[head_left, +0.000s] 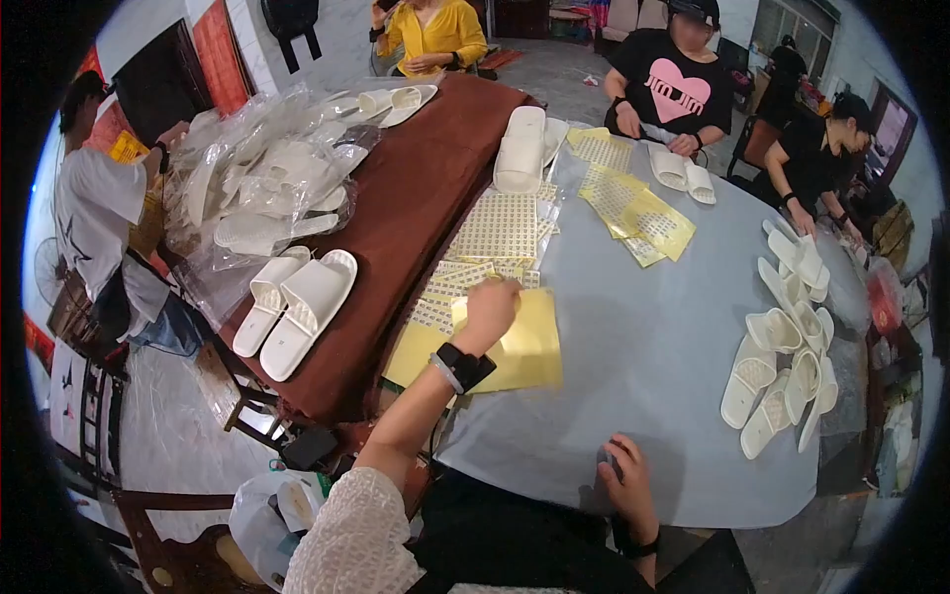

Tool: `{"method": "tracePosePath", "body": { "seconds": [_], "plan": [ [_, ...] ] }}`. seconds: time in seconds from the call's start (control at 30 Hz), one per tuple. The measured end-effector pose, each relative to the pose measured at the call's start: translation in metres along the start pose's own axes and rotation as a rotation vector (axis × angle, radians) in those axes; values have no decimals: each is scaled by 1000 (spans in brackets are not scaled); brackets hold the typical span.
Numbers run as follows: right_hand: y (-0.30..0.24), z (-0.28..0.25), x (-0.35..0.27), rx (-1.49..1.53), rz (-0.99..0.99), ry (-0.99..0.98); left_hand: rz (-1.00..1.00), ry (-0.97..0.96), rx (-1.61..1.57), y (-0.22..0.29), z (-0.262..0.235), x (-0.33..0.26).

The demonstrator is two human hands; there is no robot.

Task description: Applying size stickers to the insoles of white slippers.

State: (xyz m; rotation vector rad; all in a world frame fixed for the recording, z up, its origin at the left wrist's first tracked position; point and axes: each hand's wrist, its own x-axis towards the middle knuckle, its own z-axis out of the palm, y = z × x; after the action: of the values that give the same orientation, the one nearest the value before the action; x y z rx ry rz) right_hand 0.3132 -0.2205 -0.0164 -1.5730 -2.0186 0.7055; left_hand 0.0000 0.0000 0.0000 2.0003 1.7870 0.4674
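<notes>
Over the yellow sheet (535, 339), the left hand (490, 312), its grip indeterminable, is nearer the label sheets (495, 226) just beyond; the right hand (625, 480) rests unclenched.

Glossy yellow paper sheet (531, 342) shining near left, label sheets (492, 223) looking papery and smooth, grey surface (643, 366) appearing cloth-covered and matt, brown cloth (426, 163) looking matt, clear plastic bags (341, 158) glinting far left, white sleeve (351, 535) showing rough knit
</notes>
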Motion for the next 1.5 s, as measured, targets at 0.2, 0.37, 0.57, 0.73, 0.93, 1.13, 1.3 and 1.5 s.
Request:
{"method": "tracePosePath", "body": {
  "seconds": [0.2, 0.37, 0.57, 0.73, 0.93, 1.13, 1.3, 1.5],
  "plan": [
    [-37, 36, 8, 101, -10, 77, 114, 555, -7, -49, -28, -15],
    [-29, 39, 8, 29, -11, 68, 147, 448, 70, -19, -28, -61],
    [-29, 49, 11, 111, 10, -5, 84, 100, 132, -36, 0, -121],
    [-31, 53, -6, -43, 39, 13, 88, 11, 197, -48, -2, -131],
    [-36, 58, -17, -62, 7, 56, 157, 23, 238, -53, -11, -120],
    [-41, 66, -18, -234, -61, 234, 172, 337, -57, -40, -46, -119],
    [-49, 58, -16, -145, -51, 282, 196, 346, 87, -58, -61, -120],
    [-47, 60, -16, -156, -71, 298, 75, 81, 315, -120, -28, -132]
  ]
}}
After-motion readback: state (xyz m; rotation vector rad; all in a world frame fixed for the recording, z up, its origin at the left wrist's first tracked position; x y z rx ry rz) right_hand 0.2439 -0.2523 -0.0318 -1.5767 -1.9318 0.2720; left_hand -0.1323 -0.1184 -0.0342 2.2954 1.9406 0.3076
